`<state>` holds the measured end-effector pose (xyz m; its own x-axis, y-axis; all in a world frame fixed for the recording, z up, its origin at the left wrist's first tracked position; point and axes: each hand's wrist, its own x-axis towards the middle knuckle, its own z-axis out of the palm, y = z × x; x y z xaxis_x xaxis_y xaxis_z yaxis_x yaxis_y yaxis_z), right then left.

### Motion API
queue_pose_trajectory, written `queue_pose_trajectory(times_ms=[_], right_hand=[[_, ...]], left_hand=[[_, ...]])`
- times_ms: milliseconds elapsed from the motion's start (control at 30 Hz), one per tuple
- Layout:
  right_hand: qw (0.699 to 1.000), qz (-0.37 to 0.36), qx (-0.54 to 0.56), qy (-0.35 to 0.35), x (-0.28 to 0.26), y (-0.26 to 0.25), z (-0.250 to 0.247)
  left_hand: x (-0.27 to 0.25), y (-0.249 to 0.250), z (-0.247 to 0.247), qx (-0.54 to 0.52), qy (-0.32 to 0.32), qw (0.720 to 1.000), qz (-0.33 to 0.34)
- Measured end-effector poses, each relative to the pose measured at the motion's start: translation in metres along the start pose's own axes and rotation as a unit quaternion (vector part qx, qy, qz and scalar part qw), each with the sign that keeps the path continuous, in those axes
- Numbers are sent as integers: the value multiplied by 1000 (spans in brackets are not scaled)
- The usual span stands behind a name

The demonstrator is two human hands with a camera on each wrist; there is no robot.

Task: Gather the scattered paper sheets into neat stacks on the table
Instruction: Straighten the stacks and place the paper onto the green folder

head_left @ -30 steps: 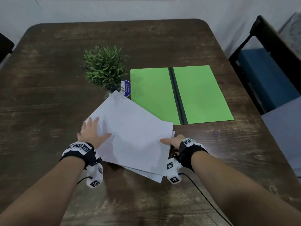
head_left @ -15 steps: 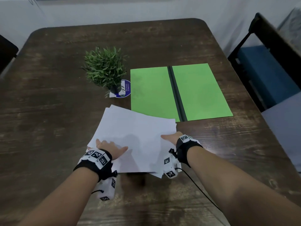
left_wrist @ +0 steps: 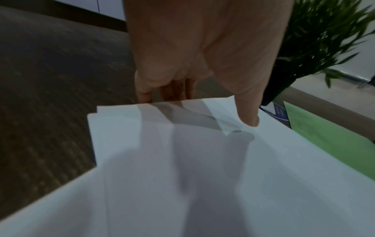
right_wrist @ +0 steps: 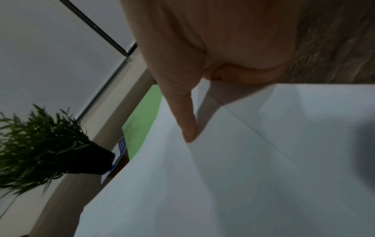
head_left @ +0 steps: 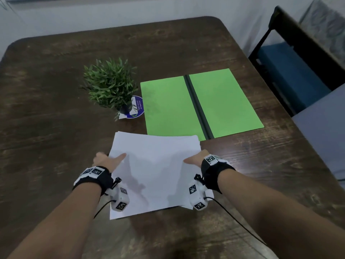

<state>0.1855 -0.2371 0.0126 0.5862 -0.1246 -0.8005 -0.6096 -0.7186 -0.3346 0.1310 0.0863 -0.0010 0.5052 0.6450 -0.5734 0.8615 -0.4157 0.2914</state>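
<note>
Small white print is seen on the round blue card [head_left: 137,107] under the potted plant [head_left: 110,85], but it cannot be read. Black-and-white square marker codes are shown on both wristbands [head_left: 94,172], carrying no legible words.

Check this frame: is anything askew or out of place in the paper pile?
Yes. The white sheets held between the left hand and right hand are not squared: a lower sheet's corner sticks out near the right wrist, and the left wrist view shows stepped edges. Nothing looks torn or spilled.
</note>
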Motion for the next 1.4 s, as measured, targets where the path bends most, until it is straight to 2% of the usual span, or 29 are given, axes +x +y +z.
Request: queue_pose_trajectory(times_ms=[133,233,400,467,567,667,800,867,967,1067,1133,1233,1400], right_hand=[[997,3,71,0,7,5,-3],[993,-6,114,-27,12,5,-2],[970,-117,214,-22,17,9,2],[960,-156,230,-13,6,6,-5],[946,-208,246,-20,-9,2,-20],[939,-236,246,-33,-30,-1,-38],[931,-265,248,-42,-47,5,-53],[925,-272,265,-34,-53,11,-56],[901,-287,325,-7,-58,18,-58],[873,-304,381,13,-61,16,-63],[868,-319,380,23,-63,12,-67],[877,-322,356,32,-60,17,-64],[901,-295,319,21,-39,45,-46]], left_hand=[[8,-7,-3,-16,-49,998,-30],[6,-11,-7,-9,-85,996,-22],[2,-13,-3,-9,-60,998,-16],[0,-16,0,-80,-51,996,-3],[-8,-23,-1,-215,-58,975,19],[-22,-34,-3,-283,-70,956,14],[-54,-40,0,-396,-143,906,50],[-76,-35,-3,-429,-136,889,81],[-93,-21,-13,-498,-106,850,139],[-107,-8,-30,-509,-68,833,205],[-113,-4,-37,-502,-50,833,227],[-110,-12,-31,-495,-86,833,232],[-100,-34,-11,-425,-129,864,235]])
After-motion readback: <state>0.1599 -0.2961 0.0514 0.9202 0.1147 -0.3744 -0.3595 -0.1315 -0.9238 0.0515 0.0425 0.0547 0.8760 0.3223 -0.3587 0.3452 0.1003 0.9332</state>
